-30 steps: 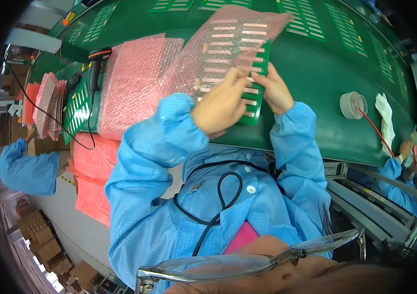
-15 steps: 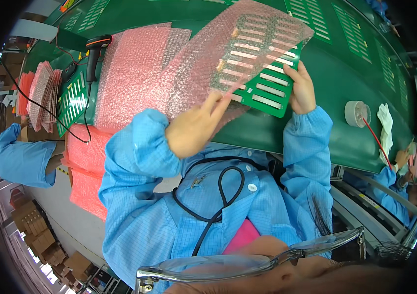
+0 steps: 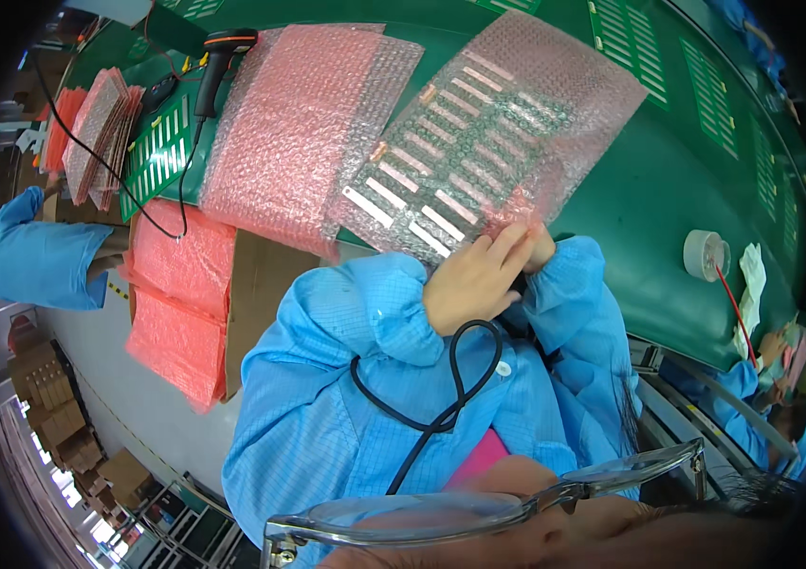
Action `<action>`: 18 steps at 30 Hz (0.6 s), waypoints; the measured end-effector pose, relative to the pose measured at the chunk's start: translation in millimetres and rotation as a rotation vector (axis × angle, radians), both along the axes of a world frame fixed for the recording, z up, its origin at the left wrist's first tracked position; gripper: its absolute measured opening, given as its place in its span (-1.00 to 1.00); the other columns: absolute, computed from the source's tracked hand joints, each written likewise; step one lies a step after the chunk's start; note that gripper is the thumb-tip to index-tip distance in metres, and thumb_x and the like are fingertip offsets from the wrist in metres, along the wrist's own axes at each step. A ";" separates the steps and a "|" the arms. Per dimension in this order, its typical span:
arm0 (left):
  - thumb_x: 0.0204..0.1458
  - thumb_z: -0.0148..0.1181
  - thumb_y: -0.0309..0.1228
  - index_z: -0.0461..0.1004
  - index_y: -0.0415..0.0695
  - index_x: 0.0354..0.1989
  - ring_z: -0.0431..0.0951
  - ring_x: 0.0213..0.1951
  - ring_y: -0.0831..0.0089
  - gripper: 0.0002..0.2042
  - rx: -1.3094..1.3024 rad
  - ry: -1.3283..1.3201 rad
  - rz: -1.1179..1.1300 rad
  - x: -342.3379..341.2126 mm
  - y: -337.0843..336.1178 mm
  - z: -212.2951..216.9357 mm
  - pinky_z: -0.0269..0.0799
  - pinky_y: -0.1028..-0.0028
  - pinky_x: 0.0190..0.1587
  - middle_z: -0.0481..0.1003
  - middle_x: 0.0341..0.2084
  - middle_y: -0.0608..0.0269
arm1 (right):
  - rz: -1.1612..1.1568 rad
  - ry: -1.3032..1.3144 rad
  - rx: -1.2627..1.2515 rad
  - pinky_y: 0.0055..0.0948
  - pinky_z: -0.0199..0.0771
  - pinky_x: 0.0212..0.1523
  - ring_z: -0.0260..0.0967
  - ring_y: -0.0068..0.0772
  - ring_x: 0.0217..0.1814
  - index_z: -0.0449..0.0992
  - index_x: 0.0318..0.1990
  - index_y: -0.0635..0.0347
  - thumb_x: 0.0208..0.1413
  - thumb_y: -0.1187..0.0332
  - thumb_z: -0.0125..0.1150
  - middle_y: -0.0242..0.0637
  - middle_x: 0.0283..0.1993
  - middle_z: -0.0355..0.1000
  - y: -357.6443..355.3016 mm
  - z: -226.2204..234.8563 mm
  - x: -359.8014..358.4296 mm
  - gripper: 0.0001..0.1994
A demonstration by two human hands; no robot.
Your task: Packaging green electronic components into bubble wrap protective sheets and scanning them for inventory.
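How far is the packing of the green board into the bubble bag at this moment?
Done: the green board lies almost fully inside the clear-pink bubble bag. In hand: the left hand and right hand pinch the bag's near edge together. Left: that edge does not look closed yet, and more pink bags lie on the green table beside it.

Green counter (image 3: 668,237) w/ a pile of pink bubble-wrap bags (image 3: 299,133) at centre-left, handheld scanner (image 3: 218,57) + black cable behind it, tape roll (image 3: 706,254) far right, cardboard boxes (image 3: 52,408) on floor at left.
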State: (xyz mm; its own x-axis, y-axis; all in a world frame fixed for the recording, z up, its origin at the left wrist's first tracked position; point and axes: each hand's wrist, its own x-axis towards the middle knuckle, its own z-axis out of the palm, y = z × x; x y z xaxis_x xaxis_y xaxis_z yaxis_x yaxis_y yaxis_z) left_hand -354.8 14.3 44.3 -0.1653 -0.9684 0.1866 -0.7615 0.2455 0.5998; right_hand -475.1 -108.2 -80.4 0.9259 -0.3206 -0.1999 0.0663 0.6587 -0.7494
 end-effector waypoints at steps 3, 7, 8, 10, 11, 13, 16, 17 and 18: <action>-0.22 0.22 -0.33 0.13 -0.26 0.10 0.34 -0.15 0.06 -0.35 0.005 0.208 -0.031 25.9 9.2 11.9 0.33 0.25 -0.11 0.17 0.03 -0.02 | -0.024 0.167 -0.243 -0.30 0.30 0.04 0.28 -0.18 0.01 0.16 0.12 0.19 0.16 0.04 -0.13 -0.08 -0.07 0.32 14.3 38.0 4.3 -0.51; -0.10 0.18 -0.31 0.34 -0.25 -0.12 0.42 -0.19 0.15 -0.62 -0.032 0.234 0.535 91.7 48.7 -2.8 0.34 0.30 -0.22 0.39 -0.22 -0.05 | -0.207 0.328 -0.594 -0.30 0.11 0.17 0.22 -0.16 0.08 -0.02 0.17 0.36 -0.01 0.23 0.19 -0.04 -0.06 0.31 27.8 76.2 30.0 -0.31; -0.02 0.12 -0.29 0.36 -0.27 -0.17 0.47 -0.35 0.30 -0.67 0.004 0.360 0.744 102.9 61.7 -9.3 0.34 0.35 -0.41 0.43 -0.28 -0.02 | -0.164 0.271 -0.850 -0.32 0.22 0.07 0.27 -0.21 -0.01 -0.01 0.16 0.42 -0.06 0.21 0.25 -0.03 -0.07 0.30 16.5 52.9 25.1 -0.27; 0.05 0.03 -0.21 0.37 -0.29 -0.19 0.48 -0.42 0.42 -0.65 0.420 0.469 0.880 138.7 98.0 -38.6 0.35 0.43 -0.52 0.45 -0.33 0.01 | -0.045 0.473 -0.927 -0.33 0.28 -0.04 0.30 -0.24 -0.09 0.04 0.12 0.40 -0.06 0.26 0.24 -0.07 -0.12 0.31 8.2 30.6 14.5 -0.34; 0.05 0.03 -0.21 0.37 -0.29 -0.19 0.48 -0.42 0.42 -0.65 0.414 0.477 0.872 136.8 101.0 -47.3 0.35 0.43 -0.52 0.45 -0.33 0.01 | 0.066 0.690 -0.998 -0.34 0.35 -0.14 0.33 -0.26 -0.17 0.09 0.08 0.39 -0.05 0.32 0.23 -0.10 -0.17 0.31 4.2 20.7 10.8 -0.41; 0.12 -0.08 -0.16 0.37 -0.30 -0.25 0.48 -0.46 0.45 -0.63 0.782 0.912 0.735 124.2 109.8 -52.4 0.36 0.51 -0.55 0.46 -0.43 0.09 | 0.064 0.703 -0.917 -0.37 0.36 -0.25 0.33 -0.31 -0.26 0.14 0.00 0.35 -0.06 0.37 0.23 -0.16 -0.24 0.29 -1.5 0.8 4.0 -0.50; 0.10 -0.06 -0.12 0.35 -0.31 -0.27 0.51 -0.41 0.37 -0.60 0.654 1.371 0.636 84.2 97.5 -66.8 0.40 0.49 -0.54 0.45 -0.42 0.08 | -0.048 0.593 -0.626 -0.41 0.36 -0.40 0.31 -0.40 -0.38 0.20 -0.16 0.29 -0.07 0.44 0.24 -0.27 -0.36 0.25 12.8 28.0 13.4 -0.63; 0.10 -0.06 -0.12 0.34 -0.32 -0.25 0.52 -0.40 0.34 -0.60 0.640 1.489 0.641 75.6 94.4 -73.9 0.41 0.49 -0.53 0.45 -0.42 0.08 | -0.185 0.487 -0.407 -0.42 0.35 -0.44 0.29 -0.44 -0.42 0.20 -0.23 0.27 -0.08 0.46 0.25 -0.32 -0.41 0.22 19.3 40.3 15.1 -0.67; 0.10 -0.06 -0.12 0.34 -0.32 -0.25 0.52 -0.40 0.34 -0.60 0.633 1.492 0.636 69.0 91.1 -76.0 0.41 0.49 -0.53 0.45 -0.42 0.08 | -0.199 0.478 -0.374 -0.43 0.34 -0.47 0.26 -0.46 -0.45 0.18 -0.21 0.29 -0.09 0.47 0.25 -0.33 -0.41 0.18 20.0 42.1 16.3 -0.64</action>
